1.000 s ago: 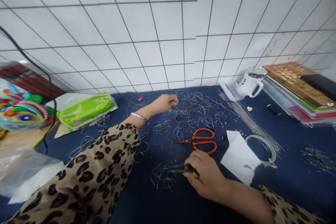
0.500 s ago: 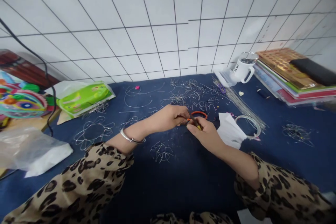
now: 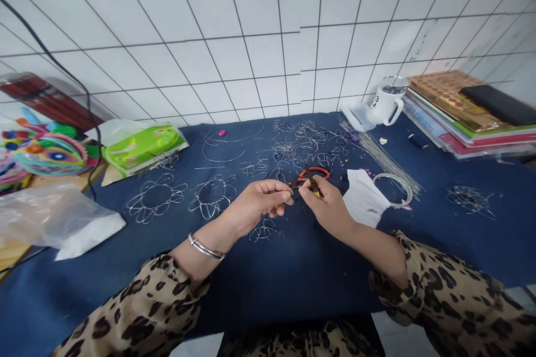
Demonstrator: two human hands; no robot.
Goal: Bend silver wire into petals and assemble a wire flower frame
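- Holding pliers in my right grip, fingers closed round the handles, dark nose tilted up and away from me.
- Left grip narrow, thumb drawn in against the fingertips, just beside the pliers. Cannot tell whether a bit of wire sits between them.
- Orange-handled scissors on the blue-covered tabletop, just beyond both grips, partly hidden by the pliers.
- Small wire tangle just on the near side of my left fingers.
- Heap of bent wire pieces farther out, toward the tiled wall.
- Left of my left grip: two flower-shaped wire rings, one near the other, both flat.
- Right side: white paper against a pale coil; straight wire bundle beyond.
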